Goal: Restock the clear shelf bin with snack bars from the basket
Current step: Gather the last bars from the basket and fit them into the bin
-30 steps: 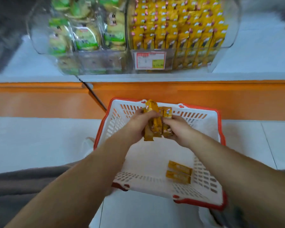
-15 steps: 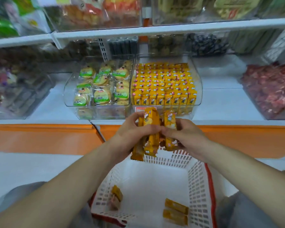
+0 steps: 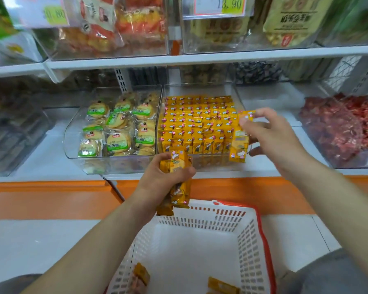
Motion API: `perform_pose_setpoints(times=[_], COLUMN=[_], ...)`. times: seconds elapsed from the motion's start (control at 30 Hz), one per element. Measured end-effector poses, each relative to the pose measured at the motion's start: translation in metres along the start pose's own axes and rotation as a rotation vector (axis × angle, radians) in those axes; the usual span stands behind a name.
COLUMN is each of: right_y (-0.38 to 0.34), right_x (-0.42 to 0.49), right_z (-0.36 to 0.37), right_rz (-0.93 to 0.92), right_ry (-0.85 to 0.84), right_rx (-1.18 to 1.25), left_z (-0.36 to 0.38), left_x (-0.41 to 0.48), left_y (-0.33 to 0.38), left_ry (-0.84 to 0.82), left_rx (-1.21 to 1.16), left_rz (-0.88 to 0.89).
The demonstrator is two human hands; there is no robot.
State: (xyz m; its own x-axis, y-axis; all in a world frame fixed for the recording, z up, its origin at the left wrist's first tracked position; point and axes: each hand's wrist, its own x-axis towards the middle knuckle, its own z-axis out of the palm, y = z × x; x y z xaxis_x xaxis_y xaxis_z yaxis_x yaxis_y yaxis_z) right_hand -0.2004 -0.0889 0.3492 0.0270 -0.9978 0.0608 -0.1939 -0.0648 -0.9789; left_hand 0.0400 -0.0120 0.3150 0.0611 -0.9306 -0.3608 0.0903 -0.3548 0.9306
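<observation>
1. The clear bin (image 3: 200, 164) on the shelf (image 3: 40, 158) is nearly full of yellow snack bars (image 3: 198, 124); a few loose bars (image 3: 221, 286) lie in the near white basket (image 3: 249, 240).
2. The left hand (image 3: 164, 177) has its fingers clenched round a bundle (image 3: 179, 164) of bars above the basket's far rim. The right hand (image 3: 270, 134) grasps two bars (image 3: 239, 145) at the bin's right side.
3. To the left is a bin of green-labelled cakes (image 3: 115, 124); to the right, red packets (image 3: 338, 128).

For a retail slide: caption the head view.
Right hand holds yellow snack bars at the clear bin; left hand grips a bundle above the basket.
</observation>
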Motion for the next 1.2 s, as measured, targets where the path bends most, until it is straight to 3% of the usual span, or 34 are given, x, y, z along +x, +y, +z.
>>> perform_pose_setpoints(times=[0.3, 0.53, 0.83, 1.2], right_y=[0.021, 0.035, 0.035, 0.032], right_x=[0.033, 0.051, 0.05, 0.046], right_z=[-0.02, -0.022, -0.021, -0.01], right_rz=[-0.271, -0.274, -0.32, -0.233], right_ry=[-0.032, -0.166, -0.225, -0.243], right_rx=[-0.665, -1.107, -1.261, -1.365], left_z=[0.002, 0.005, 0.005, 0.002], left_x=[0.012, 0.022, 0.027, 0.024], left_y=[-0.002, -0.01, -0.017, -0.019], left_ry=[-0.036, -0.059, -0.057, -0.052], left_rx=[0.051, 0.101, 0.144, 0.159], left_rz=[0.025, 0.032, 0.024, 0.032])
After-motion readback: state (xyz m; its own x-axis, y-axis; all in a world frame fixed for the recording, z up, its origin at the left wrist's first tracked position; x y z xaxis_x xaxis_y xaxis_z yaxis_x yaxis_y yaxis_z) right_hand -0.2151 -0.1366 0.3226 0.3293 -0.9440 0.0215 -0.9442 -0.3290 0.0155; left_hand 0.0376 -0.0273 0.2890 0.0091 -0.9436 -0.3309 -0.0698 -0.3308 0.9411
